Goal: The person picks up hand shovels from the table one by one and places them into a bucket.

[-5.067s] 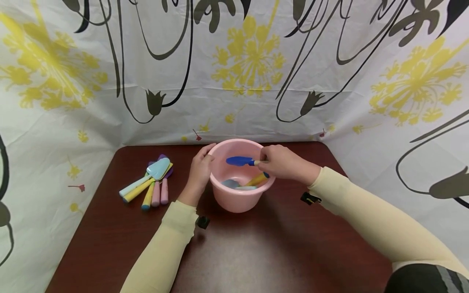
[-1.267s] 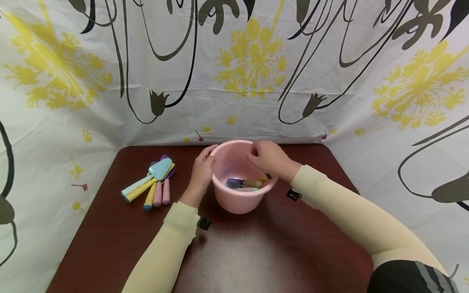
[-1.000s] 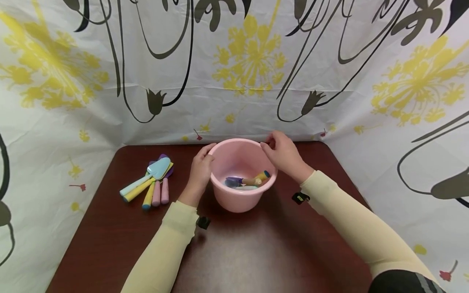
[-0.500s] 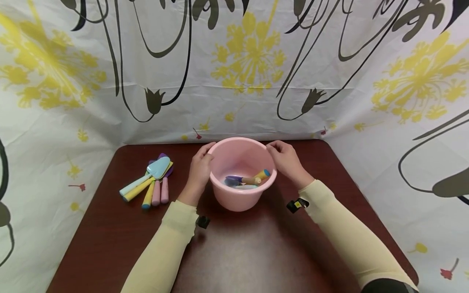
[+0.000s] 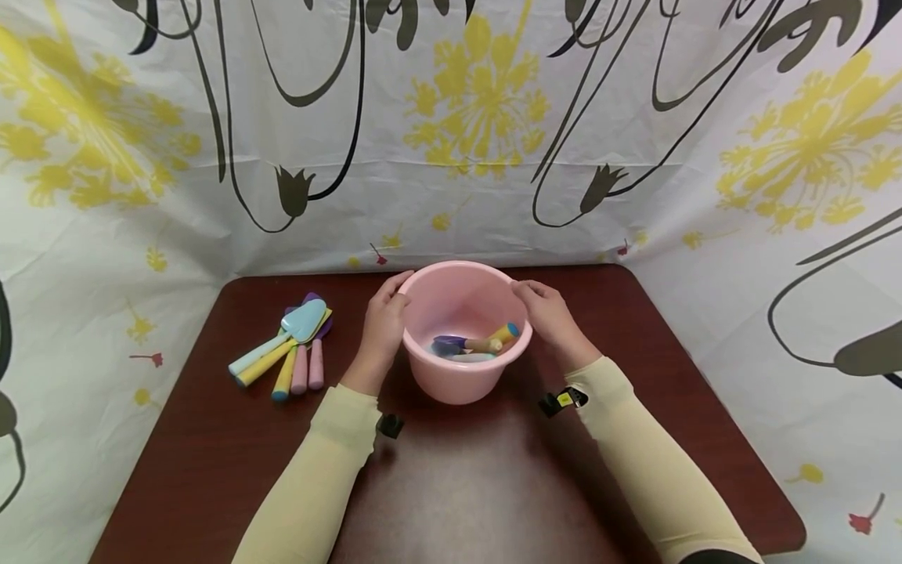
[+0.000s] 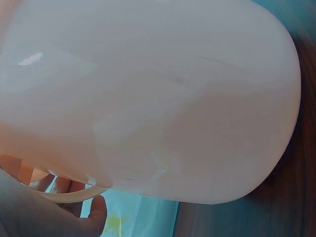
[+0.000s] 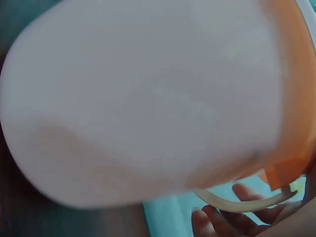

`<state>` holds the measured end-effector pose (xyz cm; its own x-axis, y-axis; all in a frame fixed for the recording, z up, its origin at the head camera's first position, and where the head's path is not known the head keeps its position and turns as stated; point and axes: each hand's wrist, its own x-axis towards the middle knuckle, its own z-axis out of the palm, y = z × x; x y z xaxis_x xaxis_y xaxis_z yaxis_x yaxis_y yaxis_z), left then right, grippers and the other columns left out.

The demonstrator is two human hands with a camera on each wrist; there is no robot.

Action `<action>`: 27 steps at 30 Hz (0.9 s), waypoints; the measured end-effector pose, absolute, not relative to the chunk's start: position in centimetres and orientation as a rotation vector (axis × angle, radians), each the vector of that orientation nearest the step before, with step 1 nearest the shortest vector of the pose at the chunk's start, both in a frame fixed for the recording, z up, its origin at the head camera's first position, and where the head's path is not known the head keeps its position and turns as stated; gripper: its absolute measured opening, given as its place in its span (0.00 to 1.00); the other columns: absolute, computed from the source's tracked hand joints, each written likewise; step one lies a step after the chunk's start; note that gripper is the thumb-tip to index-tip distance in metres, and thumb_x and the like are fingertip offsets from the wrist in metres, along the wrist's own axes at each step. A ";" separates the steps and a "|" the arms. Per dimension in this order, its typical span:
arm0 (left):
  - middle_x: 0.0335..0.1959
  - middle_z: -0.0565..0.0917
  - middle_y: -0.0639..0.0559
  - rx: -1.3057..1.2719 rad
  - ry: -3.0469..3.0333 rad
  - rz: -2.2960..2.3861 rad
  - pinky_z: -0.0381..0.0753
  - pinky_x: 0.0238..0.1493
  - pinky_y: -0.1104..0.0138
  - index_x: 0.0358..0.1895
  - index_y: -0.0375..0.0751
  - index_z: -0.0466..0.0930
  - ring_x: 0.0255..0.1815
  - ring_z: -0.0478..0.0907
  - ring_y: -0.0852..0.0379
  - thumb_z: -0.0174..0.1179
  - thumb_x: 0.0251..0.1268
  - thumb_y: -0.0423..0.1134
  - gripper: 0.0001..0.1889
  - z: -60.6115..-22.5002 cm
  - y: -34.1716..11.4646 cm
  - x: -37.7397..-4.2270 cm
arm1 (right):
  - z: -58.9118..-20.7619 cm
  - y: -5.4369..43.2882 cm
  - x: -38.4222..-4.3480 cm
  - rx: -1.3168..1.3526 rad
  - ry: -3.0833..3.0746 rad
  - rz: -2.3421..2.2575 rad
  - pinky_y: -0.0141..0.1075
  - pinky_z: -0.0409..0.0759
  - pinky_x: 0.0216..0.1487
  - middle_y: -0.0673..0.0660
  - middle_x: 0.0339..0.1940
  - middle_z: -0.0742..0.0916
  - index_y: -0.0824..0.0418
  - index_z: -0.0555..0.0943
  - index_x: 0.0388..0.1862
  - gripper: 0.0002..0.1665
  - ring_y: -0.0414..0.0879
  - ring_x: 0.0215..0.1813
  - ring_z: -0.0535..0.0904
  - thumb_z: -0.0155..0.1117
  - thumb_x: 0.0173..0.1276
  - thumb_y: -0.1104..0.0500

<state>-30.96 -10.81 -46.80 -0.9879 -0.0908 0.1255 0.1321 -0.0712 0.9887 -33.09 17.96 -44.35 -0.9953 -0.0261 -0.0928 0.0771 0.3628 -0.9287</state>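
A pink plastic bucket (image 5: 454,381) stands on the table with both hands at its rim. My left hand (image 5: 384,325) grips its left side; in the left wrist view, fingers and thumb curl round a small loop handle (image 6: 74,196). On the right side my right hand (image 5: 553,313) grips the bucket too, its fingers (image 7: 217,219) about a matching loop handle (image 7: 237,205). Inside lie a small trowel with a dark blue blade and wooden handle (image 5: 482,345), a yellow handle with a blue end (image 5: 505,333) and a pale blue-green piece (image 5: 474,358).
Left of the bucket lies a fanned pile of toy garden tools: a light blue trowel (image 5: 304,321) on top, yellow handles (image 5: 285,376) and pink handles (image 5: 316,365) below. The dark red table (image 5: 451,486) meets a patterned white cloth (image 5: 338,243) behind.
My right hand, which held the blue trowel over the bucket, let it go inside, then rose out and moved to the right rim, taking hold there. The left hand stayed put.
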 end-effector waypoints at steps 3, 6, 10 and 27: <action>0.77 0.79 0.46 -0.049 -2.030 -2.201 0.72 0.78 0.49 0.78 0.42 0.79 0.74 0.75 0.47 0.49 0.81 0.34 0.26 -46.8 -10.8 -31.0 | -44.5 17.9 -33.0 0.067 2.414 -1.803 0.43 0.79 0.69 0.66 0.72 0.84 0.65 0.77 0.79 0.40 0.54 0.70 0.81 0.55 0.86 0.37; 0.77 0.79 0.46 -0.048 -2.030 -2.195 0.72 0.77 0.49 0.77 0.43 0.80 0.74 0.75 0.47 0.50 0.80 0.34 0.26 -46.8 -10.9 -31.0 | -44.7 17.9 -33.1 0.056 2.367 -1.843 0.37 0.82 0.62 0.68 0.70 0.85 0.67 0.77 0.79 0.39 0.50 0.65 0.84 0.55 0.87 0.39; 0.76 0.79 0.46 -0.045 -2.027 -2.185 0.72 0.77 0.49 0.76 0.43 0.81 0.74 0.76 0.46 0.50 0.79 0.34 0.26 -46.9 -10.9 -31.1 | -44.8 17.9 -33.3 0.041 2.343 -1.865 0.32 0.84 0.54 0.68 0.68 0.86 0.68 0.78 0.77 0.37 0.46 0.59 0.86 0.55 0.88 0.41; 0.76 0.80 0.48 -0.021 -2.025 -2.178 0.73 0.78 0.50 0.75 0.45 0.82 0.75 0.75 0.48 0.50 0.80 0.34 0.25 -46.9 -10.6 -31.1 | -45.4 17.1 -32.9 0.112 2.254 -2.045 0.31 0.84 0.56 0.65 0.70 0.84 0.65 0.80 0.76 0.32 0.49 0.64 0.84 0.60 0.86 0.45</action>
<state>-31.10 -10.61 -46.90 -0.9858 -0.1130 0.1241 0.1320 -0.0651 0.9891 -32.94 17.06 -45.42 -0.9927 -0.0100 -0.1200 0.1185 0.0975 -0.9882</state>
